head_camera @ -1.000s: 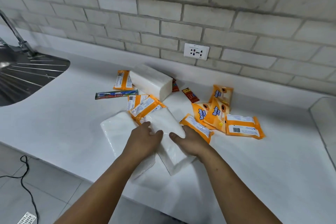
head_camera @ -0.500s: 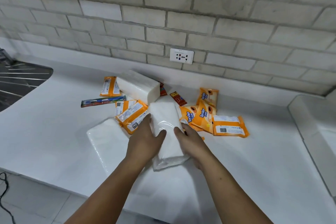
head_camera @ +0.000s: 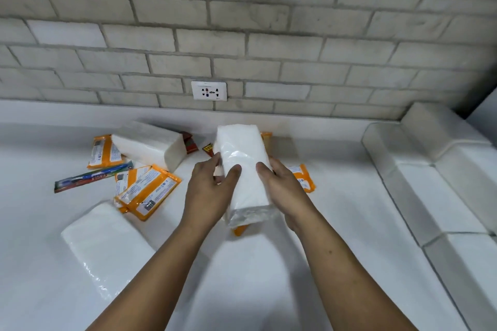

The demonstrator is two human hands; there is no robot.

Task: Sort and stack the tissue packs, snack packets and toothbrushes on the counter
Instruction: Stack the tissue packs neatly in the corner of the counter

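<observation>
A white tissue pack (head_camera: 243,172) is lifted above the counter, gripped from both sides by my left hand (head_camera: 209,191) and my right hand (head_camera: 285,191). A second tissue pack (head_camera: 107,244) lies flat at the front left, and a third (head_camera: 153,145) lies near the wall. Orange snack packets (head_camera: 148,191) overlap left of my hands; another (head_camera: 103,152) sits beside the far pack, and more (head_camera: 302,177) are partly hidden behind the held pack. A boxed toothbrush (head_camera: 92,177) lies at the left. Small red packets (head_camera: 190,144) rest by the wall.
The white counter (head_camera: 336,209) ends at a raised white ledge (head_camera: 430,174) along the right side. A brick wall with a power socket (head_camera: 209,90) stands behind. The counter's front edge is hidden by my forearms.
Both hands have lifted the tissue pack off the pile and turned it lengthwise away from me. The view has shifted right, so the sink is out of sight.
</observation>
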